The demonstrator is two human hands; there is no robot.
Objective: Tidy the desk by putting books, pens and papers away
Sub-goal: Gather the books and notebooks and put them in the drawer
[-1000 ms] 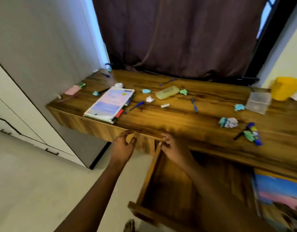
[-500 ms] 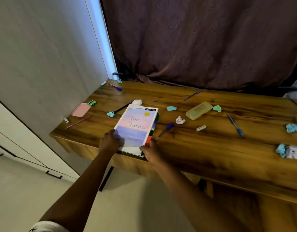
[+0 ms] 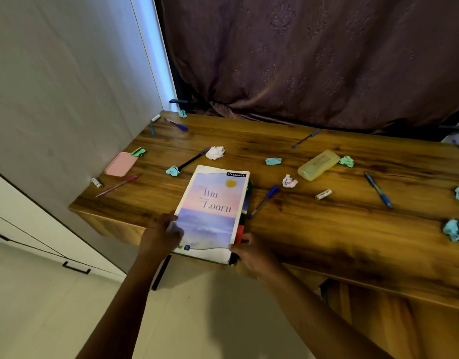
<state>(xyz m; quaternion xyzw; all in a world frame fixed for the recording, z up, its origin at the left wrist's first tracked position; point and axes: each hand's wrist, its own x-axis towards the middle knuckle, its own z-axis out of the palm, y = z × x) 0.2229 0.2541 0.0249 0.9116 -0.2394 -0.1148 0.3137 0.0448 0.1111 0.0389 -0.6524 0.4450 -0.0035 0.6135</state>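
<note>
Pastel-covered books (image 3: pixel 213 203) are gripped at their near corners by left hand (image 3: pixel 159 235) and right hand (image 3: pixel 251 253).

Wooden desk (image 3: pixel 326 229) | book stack (image 3: pixel 213 208) lay at near-left edge | pens (image 3: pixel 264 200), crumpled papers (image 3: pixel 215 152) lay scattered | yellow case (image 3: pixel 317 164) right | pink pad (image 3: pixel 119 164) far left

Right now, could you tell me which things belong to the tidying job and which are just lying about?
Job: stack of books, blue pen, red pen, white crumpled paper.
Lying about: yellow case, pink tray, battery.
</note>
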